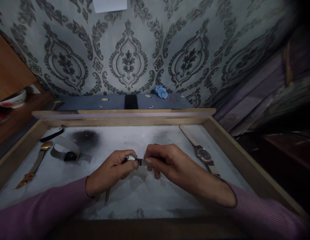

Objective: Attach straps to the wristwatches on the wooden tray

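Two bare hands meet mid-tray over a small watch (131, 158), dial up. Left hand (109, 171) is closed in a pinch, thumb near side, fingers far side, on the watch case. Right hand (172, 163) is also nearly closed, thumb and index on a short strap end (143, 162) at 3 o'clock of the case; can't tell if it also grips a tool. Something dark shows behind its fingers, mostly hidden.

Step in hand, my read: close fingertip work where strap meets case; can't tell if the joint is fastened or loose. Any next move there calls for a steady left pinch, small right fingertip motion, strap kept in line with the case, no twist; small parts could slip.

Wooden tray (221, 136), pale base, around it all. At 2–3 o'clock, near the right forearm, a rose-toned watch (203, 154) with its strap laid out. At 9–10 o'clock, a gold-toned watch (46, 145), a grey band with a black part (70, 156), and a black strap (53, 134) above. Dark smudge (86, 136) at 11. Outside the tray: crumpled blue item (161, 92) at 12–1, bowl (17, 100) at 10.
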`<state>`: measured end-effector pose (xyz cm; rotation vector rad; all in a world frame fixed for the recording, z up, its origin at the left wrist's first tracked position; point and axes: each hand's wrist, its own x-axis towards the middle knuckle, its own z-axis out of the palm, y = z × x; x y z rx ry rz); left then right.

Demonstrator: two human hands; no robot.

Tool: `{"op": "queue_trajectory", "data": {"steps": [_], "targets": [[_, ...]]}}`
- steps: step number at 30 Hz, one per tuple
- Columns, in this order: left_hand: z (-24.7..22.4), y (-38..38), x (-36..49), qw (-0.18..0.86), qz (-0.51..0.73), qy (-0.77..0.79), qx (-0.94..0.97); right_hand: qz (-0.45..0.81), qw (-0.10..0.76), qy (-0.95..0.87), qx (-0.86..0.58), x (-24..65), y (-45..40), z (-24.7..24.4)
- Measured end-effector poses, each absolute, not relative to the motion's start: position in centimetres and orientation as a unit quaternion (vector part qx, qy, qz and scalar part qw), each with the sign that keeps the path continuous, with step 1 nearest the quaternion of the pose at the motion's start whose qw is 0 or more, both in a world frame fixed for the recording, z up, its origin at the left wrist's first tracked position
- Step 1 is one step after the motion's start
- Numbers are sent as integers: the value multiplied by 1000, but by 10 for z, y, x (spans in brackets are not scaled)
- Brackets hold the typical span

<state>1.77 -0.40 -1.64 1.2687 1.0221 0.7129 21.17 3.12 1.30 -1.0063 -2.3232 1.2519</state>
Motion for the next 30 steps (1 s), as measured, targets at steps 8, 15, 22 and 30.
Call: {"op": "queue_trajectory", "data": {"steps": [8,15,22,30], "targets": [[-14,-4,18,634,315,447,547,379,179,-827,-374,209,27,15],[-15,-5,18,637,314,446,544,371,193,-830,-370,206,25,12],[-16,-5,17,639,318,442,544,371,200,-829,-368,203,26,11],[-15,-5,16,639,311,447,543,369,206,-832,-360,206,25,13]]}}
